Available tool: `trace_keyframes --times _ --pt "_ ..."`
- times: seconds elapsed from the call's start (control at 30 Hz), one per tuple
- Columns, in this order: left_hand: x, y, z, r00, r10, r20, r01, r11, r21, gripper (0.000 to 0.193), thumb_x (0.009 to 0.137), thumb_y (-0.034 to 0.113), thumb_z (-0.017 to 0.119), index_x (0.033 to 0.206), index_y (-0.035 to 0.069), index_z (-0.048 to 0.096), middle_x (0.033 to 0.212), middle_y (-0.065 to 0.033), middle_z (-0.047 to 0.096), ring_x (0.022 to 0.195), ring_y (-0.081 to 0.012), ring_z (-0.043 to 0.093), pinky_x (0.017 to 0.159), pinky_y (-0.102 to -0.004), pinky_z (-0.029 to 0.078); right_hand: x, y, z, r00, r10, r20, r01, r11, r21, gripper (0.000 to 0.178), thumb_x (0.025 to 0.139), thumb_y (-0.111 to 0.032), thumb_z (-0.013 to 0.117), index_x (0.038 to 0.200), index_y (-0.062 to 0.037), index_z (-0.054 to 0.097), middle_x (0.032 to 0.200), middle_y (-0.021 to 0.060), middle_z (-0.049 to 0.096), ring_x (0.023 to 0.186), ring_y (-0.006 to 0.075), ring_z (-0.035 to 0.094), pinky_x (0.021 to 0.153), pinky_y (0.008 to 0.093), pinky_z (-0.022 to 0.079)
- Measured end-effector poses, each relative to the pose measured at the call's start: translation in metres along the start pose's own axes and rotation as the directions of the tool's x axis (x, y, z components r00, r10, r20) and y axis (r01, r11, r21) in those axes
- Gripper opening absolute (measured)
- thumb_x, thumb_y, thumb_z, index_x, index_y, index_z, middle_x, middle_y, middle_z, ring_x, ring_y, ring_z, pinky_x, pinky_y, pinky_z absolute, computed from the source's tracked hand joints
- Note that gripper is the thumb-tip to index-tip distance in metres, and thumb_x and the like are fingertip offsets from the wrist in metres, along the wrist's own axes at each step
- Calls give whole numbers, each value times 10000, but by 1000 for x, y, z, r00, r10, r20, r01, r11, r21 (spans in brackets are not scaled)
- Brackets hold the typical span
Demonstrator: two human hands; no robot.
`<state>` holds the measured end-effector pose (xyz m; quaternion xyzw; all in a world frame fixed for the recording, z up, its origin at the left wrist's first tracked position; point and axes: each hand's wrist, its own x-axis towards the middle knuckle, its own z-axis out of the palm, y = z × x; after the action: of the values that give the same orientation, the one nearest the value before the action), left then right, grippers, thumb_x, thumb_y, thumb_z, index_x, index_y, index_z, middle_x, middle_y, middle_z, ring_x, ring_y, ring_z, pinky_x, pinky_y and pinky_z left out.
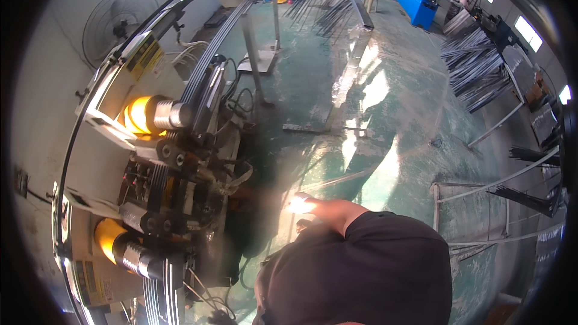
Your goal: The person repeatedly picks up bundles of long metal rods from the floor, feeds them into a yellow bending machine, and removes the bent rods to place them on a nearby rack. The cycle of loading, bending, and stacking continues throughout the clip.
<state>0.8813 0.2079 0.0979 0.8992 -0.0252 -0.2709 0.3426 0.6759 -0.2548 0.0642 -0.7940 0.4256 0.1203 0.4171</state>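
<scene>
Head view: machine [162, 219] at 9 o'clock from the nearer, right hand [299, 203], metal strips [212, 54] running 7-to-1 o'clock; glare hides whether fingers grip.

Two yellow cylinders [138, 114], one fan [124, 27]

Worn on your head, the left fisheye looks down past your shirt [367, 265] — the machine [168, 156] close at left, the floor [415, 138] stretching ahead — taking in the workshop widely.

Right forearm [338, 213] bare below dark sleeve [385, 235], angled leftward; hands: right hand [299, 204] glare-washed, left indistinct.
</scene>
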Motion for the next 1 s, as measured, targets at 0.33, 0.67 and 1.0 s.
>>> trace_keyframes --times 0.33,0.67,1.0 --pt "-106 123 -233 484 117 -867 461 808 367 277 1051 269 615 1246 76 653 1189 -180 754 1060 -362 735 918 -469 559 -29 149 -1 941 258 216 -167 915 -367 640 999 -573 558 1246 -14 748 1353 257 676 1295 415 627 1076 468 501" --pt "-139 215 -399 126 -315 -941 -285 897 -339 639 1033 557 593 1066 -56 772 1054 -182 775 971 -270 714 913 -401 553 63 69 -34 999 -20 -42 4 941 -338 564 1038 -453 488 1230 17 734 1281 284 690 1210 432 670 1051 475 538" --pt "-122 288 -539 227 348 -910 -415 880 232 421 1119 321 474 1309 49 733 1190 -108 778 1083 -203 725 991 -347 536 21 -286 -112 819 -460 -344 573 631 522 324 964 -270 731 1162 -18 780 1122 111 801 1032 212 725 953 332 536"
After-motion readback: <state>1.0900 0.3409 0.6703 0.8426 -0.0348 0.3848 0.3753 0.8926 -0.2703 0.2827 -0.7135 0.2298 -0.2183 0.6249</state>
